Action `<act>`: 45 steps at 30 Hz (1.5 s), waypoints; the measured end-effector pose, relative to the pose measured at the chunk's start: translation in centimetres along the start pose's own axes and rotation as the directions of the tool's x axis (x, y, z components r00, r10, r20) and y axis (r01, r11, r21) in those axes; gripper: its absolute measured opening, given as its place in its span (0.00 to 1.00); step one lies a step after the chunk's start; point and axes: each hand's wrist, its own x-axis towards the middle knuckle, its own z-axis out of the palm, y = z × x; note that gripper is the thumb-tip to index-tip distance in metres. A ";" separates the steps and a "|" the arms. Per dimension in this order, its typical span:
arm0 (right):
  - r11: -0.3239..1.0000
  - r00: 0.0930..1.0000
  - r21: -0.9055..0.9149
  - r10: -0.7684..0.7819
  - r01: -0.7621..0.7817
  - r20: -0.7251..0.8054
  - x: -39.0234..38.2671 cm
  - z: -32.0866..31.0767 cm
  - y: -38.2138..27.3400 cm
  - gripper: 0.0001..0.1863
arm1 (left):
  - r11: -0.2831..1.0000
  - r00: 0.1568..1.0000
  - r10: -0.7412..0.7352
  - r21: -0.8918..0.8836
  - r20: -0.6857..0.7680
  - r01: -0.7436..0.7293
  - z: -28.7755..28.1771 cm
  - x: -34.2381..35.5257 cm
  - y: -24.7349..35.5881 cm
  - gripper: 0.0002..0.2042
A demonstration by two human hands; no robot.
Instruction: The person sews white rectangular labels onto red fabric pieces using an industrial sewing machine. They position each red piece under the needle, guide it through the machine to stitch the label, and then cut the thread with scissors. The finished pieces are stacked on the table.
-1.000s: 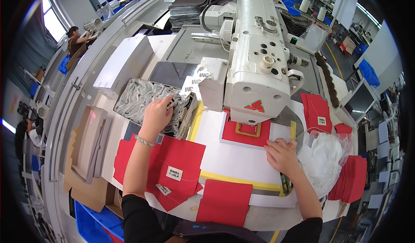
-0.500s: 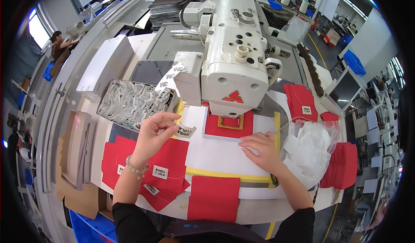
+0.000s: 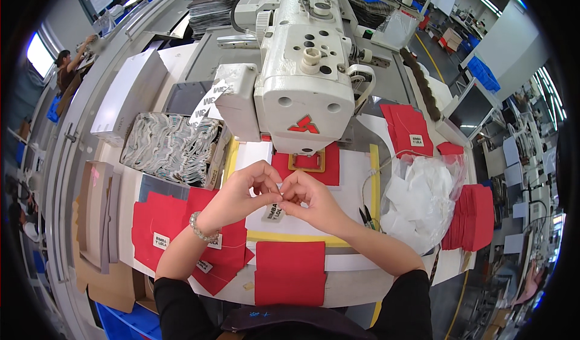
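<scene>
Both my hands meet over the white work board (image 3: 356, 222), in front of an industrial sewing machine (image 3: 302, 92). My left hand (image 3: 249, 194) and my right hand (image 3: 311, 202) pinch a small whitish printed label (image 3: 273, 215) with their fingertips, and it hangs below them. Just behind, a red fabric piece (image 3: 334, 174) lies under the machine's brass-coloured frame clamp (image 3: 308, 161). Red pieces with labels (image 3: 151, 216) are spread beside my left forearm. A stack of plain red pieces (image 3: 290, 273) lies at the table's front edge.
Left stand a box of folded label strips (image 3: 172, 146), a long white box (image 3: 130, 98) and an open cardboard box (image 3: 96, 213). To the right are thread snips (image 3: 367, 218), a plastic bag of white scraps (image 3: 417, 195), a red stack (image 3: 468, 219) and a screen (image 3: 471, 113).
My left hand has moved right with the label. My right hand has left the board by the clamp and come left to meet it. The snips now show. The whole view has shifted slightly.
</scene>
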 end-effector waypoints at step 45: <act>0.943 0.920 -0.239 0.134 -0.233 -0.369 4.3 -9.0 2.5 0.07 | 0.309 0.945 0.241 0.906 0.220 -0.289 3.4 3.5 -5.5 0.36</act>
